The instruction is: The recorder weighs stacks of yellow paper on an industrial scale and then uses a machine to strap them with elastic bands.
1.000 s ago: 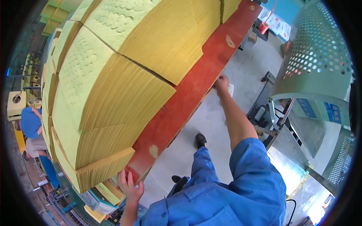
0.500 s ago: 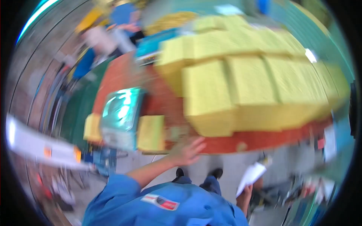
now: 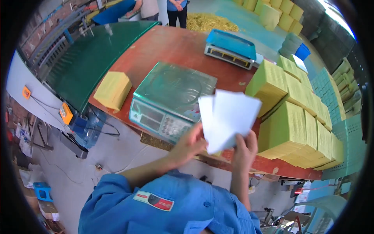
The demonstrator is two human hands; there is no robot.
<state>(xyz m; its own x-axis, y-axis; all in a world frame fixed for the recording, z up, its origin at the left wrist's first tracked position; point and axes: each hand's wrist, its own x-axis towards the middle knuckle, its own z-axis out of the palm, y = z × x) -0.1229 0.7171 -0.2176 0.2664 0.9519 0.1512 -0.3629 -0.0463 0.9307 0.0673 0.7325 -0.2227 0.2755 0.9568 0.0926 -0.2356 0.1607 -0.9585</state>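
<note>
White paper sheets (image 3: 233,117), slightly fanned out, are held up before my chest, above the front edge of the red table. My right hand (image 3: 244,150) is closed on their lower right corner, its thumb lying on top. At their lower left edge, my left hand (image 3: 191,145) has its fingers bent together against the sheets. Just beyond and left of the papers stands a green-topped weighing scale (image 3: 171,91) with a keypad and display at its front. The sheets hide its right front part.
Stacks of yellow paper (image 3: 284,128) crowd the table's right side. A single yellow stack (image 3: 113,90) sits left of the scale. A second scale with a blue tray (image 3: 230,45) stands farther back. Beside the table runs a dark green surface (image 3: 97,54). Two people (image 3: 177,11) stand beyond.
My view has swung round. The white paper has come up from my lower right to the front in my right hand, and my left hand has left the table edge to meet it.
</note>
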